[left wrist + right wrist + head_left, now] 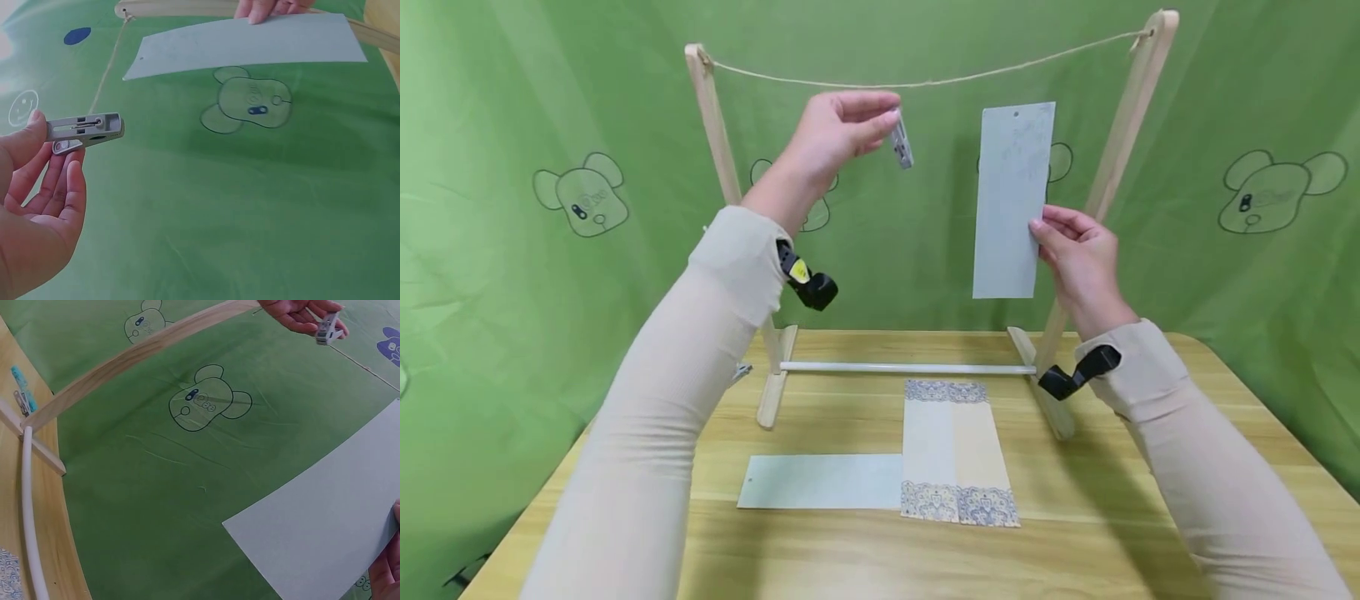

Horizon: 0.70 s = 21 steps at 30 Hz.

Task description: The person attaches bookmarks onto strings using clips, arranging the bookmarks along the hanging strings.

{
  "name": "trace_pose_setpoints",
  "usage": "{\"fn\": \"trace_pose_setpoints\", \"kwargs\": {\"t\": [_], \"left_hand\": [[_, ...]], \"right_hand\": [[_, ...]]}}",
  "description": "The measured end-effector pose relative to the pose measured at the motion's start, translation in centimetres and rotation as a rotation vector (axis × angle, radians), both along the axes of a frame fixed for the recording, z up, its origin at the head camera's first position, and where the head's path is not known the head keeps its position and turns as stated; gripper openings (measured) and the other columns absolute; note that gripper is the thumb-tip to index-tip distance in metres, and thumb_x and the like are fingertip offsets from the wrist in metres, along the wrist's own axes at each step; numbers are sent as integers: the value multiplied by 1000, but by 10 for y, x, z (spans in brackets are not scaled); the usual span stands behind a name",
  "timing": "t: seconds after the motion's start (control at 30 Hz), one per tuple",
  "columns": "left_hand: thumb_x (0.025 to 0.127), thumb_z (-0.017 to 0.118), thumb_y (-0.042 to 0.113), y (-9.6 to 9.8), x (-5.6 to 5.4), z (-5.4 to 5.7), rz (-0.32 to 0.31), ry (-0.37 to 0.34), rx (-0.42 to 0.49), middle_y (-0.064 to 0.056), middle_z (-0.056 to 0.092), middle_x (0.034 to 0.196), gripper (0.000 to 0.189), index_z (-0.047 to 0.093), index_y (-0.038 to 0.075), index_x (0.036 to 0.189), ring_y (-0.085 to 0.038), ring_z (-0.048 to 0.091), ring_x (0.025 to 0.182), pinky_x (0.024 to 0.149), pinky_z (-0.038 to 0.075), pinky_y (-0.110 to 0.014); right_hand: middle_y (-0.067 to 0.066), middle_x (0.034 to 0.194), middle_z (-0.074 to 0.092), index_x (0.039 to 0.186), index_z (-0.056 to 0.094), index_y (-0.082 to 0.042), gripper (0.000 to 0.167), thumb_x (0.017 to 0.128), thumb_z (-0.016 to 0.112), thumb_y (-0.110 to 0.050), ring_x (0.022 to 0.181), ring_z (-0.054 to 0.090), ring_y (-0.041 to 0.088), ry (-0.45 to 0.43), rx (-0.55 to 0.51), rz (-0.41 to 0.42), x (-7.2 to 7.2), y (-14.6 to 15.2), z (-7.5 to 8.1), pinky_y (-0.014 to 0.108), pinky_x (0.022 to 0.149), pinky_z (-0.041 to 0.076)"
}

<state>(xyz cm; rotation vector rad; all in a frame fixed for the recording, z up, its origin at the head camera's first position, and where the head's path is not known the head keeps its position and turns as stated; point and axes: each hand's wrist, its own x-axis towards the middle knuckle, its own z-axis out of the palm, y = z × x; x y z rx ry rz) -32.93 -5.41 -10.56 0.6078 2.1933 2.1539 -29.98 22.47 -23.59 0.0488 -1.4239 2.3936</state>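
Observation:
My left hand [842, 133] pinches a grey clothespin [902, 143] between thumb and fingers, just below a thin string [931, 83]. In the left wrist view the clothespin [87, 128] shows its metal spring. To the right, my right hand [1081, 254] holds a long pale card [1011, 200] upright by its right edge, thumb on the near face. The card has a small hole near its top, which stands lower than the string and apart from it. In the right wrist view only part of the card [331, 519] and of the right hand shows.
Two wooden posts [1131, 108] carry the string, joined low by a white rod [910, 367]. On the table [835, 567] lie a pale card [820, 482] and patterned cards [981, 442]. Beyond the left post's foot are a clip [24, 403] and a turquoise item [20, 380].

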Motion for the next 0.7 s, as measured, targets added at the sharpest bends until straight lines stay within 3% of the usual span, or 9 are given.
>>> {"fn": "trace_pose_setpoints", "kwargs": {"t": [0.27, 0.47, 0.7], "left_hand": [[86, 66, 8, 22, 3, 34, 17, 4, -37, 0, 65, 117, 35, 62, 11, 121, -8, 61, 100, 85, 49, -14], [88, 65, 10, 36, 3, 53, 40, 57, -88, 2, 65, 118, 31, 64, 12, 119, -6, 60, 99, 82, 48, -14], [87, 66, 9, 61, -1, 67, 113, 110, -12, 3, 65, 112, 25, 63, 11, 112, -3, 60, 94, 75, 47, -8]], "right_hand": [[4, 78, 69, 89, 72, -5, 23, 70, 78, 6, 67, 64, 10, 19, -27, -9, -4, -6, 10, 16, 59, 53], [4, 77, 68, 88, 71, -4, 21, 71, 77, 7, 66, 63, 11, 36, -38, -18, -4, -10, 13, 16, 58, 52], [7, 75, 68, 85, 71, -1, 19, 72, 75, 12, 64, 62, 12, 90, -90, -32, -6, -8, 17, 17, 54, 51]]}}
